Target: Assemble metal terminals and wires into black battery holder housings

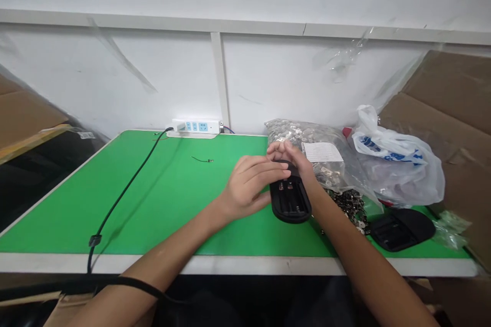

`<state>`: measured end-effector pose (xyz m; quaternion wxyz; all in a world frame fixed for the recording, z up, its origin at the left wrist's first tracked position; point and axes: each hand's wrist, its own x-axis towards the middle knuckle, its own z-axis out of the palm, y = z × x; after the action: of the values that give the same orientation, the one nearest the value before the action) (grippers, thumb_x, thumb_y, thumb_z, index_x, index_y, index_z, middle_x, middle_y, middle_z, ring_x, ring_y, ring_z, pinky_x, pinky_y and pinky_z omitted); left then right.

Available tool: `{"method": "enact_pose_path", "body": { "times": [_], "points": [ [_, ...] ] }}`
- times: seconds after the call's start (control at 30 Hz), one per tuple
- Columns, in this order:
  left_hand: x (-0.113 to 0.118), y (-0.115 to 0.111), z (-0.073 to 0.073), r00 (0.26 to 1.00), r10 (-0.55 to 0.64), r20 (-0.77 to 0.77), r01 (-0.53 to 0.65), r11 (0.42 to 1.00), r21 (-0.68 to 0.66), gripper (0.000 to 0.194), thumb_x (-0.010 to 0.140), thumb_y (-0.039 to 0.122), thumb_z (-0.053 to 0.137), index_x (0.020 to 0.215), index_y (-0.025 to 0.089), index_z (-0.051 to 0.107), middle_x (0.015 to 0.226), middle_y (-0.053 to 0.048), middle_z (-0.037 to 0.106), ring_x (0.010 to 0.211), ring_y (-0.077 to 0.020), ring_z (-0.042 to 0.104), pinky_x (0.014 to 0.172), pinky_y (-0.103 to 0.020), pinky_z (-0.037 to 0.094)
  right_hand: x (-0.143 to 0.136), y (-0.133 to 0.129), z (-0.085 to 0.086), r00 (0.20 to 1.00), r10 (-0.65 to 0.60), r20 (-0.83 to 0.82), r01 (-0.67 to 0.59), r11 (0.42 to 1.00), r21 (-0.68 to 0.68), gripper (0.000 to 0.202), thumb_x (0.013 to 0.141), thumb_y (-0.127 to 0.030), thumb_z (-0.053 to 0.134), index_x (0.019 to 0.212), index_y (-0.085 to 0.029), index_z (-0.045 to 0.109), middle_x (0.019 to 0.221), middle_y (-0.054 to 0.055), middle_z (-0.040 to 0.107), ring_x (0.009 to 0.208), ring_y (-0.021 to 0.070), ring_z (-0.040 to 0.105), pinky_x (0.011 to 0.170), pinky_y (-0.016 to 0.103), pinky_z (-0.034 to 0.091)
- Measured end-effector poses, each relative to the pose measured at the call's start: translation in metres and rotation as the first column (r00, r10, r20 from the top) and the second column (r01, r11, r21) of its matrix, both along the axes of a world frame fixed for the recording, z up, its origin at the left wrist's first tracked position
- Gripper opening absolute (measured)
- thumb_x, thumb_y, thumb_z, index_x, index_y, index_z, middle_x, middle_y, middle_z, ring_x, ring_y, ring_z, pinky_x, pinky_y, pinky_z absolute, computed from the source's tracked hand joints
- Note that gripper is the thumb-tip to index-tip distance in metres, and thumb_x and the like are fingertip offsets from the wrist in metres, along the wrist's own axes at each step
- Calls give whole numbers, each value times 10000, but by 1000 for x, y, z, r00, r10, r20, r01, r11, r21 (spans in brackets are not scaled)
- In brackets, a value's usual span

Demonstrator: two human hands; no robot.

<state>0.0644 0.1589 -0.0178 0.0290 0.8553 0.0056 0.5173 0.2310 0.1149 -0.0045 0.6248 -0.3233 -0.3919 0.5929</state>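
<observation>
Green tabletop (134, 214) stands before a white wall (164, 71). From the head view, we hold the case (290, 204) above it: our left hand (248, 181) grasps the left side, extending over the far end; our right hand (300, 161) grasps the right.

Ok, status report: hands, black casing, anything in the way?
Left hand over far end of black casing; right hand at its right side. Slots exposed. Bag of metallic pieces beyond, not visibly blocking.
</observation>
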Motion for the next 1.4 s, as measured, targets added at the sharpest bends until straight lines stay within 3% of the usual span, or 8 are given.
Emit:
{"method": "enact_pose_path", "body": {
  "times": [0.1,0.27,0.47,0.7,0.83,1.07,1.23,1.4],
  "points": [
    [1,-4,-1,1000,-14,8,14,1000,-16,269,1043,285,588,1305,268,649,1200,-77,802,1132,-216,750,950,-388,576,-1,-4,4,996,-56,74,50,996,74,466,823,-695,746,891,-238,687,727,-11,656,653,138,591,627,259,513],
    [2,-5,4,997,-42,71,53,986,-158,388,968,237,698,1347,288,634,1169,-71,800,1076,-222,760,971,-390,584,-9,-3,6,990,-27,135,28,1000,-7,576,849,-814,582,858,-241,643,687,5,589,633,180,588,548,298,481],
    [2,-5,7,997,-42,62,53,981,-188,373,973,251,721,1338,264,642,1174,-70,795,990,-185,748,950,-362,581,-12,-1,2,996,21,89,-20,1000,-20,646,850,-868,542,832,-231,647,698,10,600,626,174,590,563,295,483],
    [0,-2,6,997,-63,36,68,984,-163,426,992,243,688,1413,272,625,1213,-83,795,1123,-217,745,976,-382,583,-7,-3,4,997,43,71,-38,997,-70,677,825,-904,507,885,-241,633,671,15,620,590,194,589,526,304,454],
    [0,0,5,997,-58,58,73,951,-301,484,962,202,730,1431,283,643,1260,-86,783,1150,-215,733,1019,-390,584,-6,-5,5,994,23,104,-19,999,-45,777,837,-962,372,972,-244,639,773,48,694,708,244,687,544,326,506],
    [0,23,6,999,1,54,28,845,-534,347,921,329,816,1261,274,770,1232,-84,798,1163,-241,742,1072,-476,584,3,-3,8,983,-160,86,157,987,47,753,875,-926,399,1014,-249,696,895,65,712,719,223,652,620,355,563],
    [1,26,4,997,25,68,16,841,-541,327,891,360,851,1193,249,789,1151,-81,813,1069,-229,764,1007,-433,604,9,4,1,836,-377,399,330,926,183,566,882,-813,612,959,-265,731,997,36,719,974,227,659,814,334,582],
    [9,-1,9,977,110,185,-15,893,-450,525,837,360,909,1301,243,692,1116,-64,799,1053,-218,745,981,-393,573,-8,8,-20,970,-140,199,150,988,-36,525,894,-770,608,891,-250,683,793,24,702,761,220,679,640,336,589]
  ]
}}
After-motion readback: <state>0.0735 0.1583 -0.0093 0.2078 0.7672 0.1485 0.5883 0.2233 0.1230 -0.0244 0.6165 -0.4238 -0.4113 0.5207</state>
